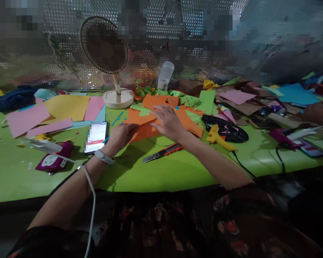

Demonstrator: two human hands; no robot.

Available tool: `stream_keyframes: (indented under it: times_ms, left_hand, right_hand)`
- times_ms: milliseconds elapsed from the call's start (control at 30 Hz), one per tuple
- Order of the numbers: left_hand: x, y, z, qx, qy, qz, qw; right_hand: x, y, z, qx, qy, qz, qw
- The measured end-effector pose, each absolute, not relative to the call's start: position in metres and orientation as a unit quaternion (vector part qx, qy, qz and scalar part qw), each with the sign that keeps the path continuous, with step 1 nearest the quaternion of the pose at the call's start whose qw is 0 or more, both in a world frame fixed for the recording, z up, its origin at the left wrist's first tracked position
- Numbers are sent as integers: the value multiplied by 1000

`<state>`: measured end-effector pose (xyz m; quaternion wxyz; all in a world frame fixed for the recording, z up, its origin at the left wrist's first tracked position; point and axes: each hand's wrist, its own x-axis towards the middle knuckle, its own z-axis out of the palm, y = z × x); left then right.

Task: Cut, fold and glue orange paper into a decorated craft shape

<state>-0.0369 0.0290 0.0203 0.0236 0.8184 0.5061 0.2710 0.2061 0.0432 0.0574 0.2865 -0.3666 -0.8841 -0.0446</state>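
Observation:
A sheet of orange paper [144,132] lies on the green tabletop between my two hands. At its left edge, my left hand [121,137] has its fingers closed on the paper, with a watch [104,157] on that wrist. My right hand [169,122] rests over the sheet, fingers stretched out and apart. More orange paper [190,123] spreads to the right of it. A box cutter [161,153] with its blade showing lies just in front of the paper. Blue strips [117,118] are scattered beyond my left hand.
A fan [118,97] and a clear bottle [166,73] stand at the back. Left are a phone [96,138], a purple device [55,157] with a white cable, and coloured sheets [67,107]. Right are a yellow glue gun [219,138], a black tray [238,132] and another person's hand [319,113].

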Motion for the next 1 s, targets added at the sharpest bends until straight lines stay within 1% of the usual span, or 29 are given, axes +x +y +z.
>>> stream_keyframes:
  times_ms: [33, 67, 133, 200, 333, 600, 767, 833, 900, 933, 1000]
  left_hand:
    - [-40, 30, 22, 807, 516, 287, 20]
    - [-43, 31, 23, 792, 527, 308, 20]
    - [-48, 35, 24, 762, 542, 353, 30]
    - [-52, 39, 23, 743, 548, 383, 40]
    - [-54, 43, 22, 733, 538, 414, 41]
    - [-56, 40, 21, 762, 517, 389, 41]
    - [-57, 33, 20, 820, 447, 355, 46]
    - [-58, 29, 16, 851, 409, 326, 49]
    - [-59, 25, 10, 879, 374, 290, 49]
    - [-60, 23, 6, 890, 362, 272, 46]
    - [-59, 18, 1, 906, 347, 239, 38]
  right_hand:
    - [208, 28, 52, -341, -893, -52, 288]
    - [210, 13, 45, -299, -915, -44, 268]
    - [218, -9, 28, -217, -957, -5, 192]
    - [227, -20, 12, -239, -958, 17, 158]
    - [244, -15, -3, -339, -931, 17, 136]
    - [281, 1, -5, -487, -860, -33, 152]
    - [292, 10, -2, -585, -795, -95, 133]
    - [286, 10, 3, -579, -791, -114, 164]
    - [275, 5, 7, -528, -818, -114, 200]
    - [267, 2, 8, -490, -841, -107, 205]
    - [252, -4, 8, -414, -887, -84, 186]
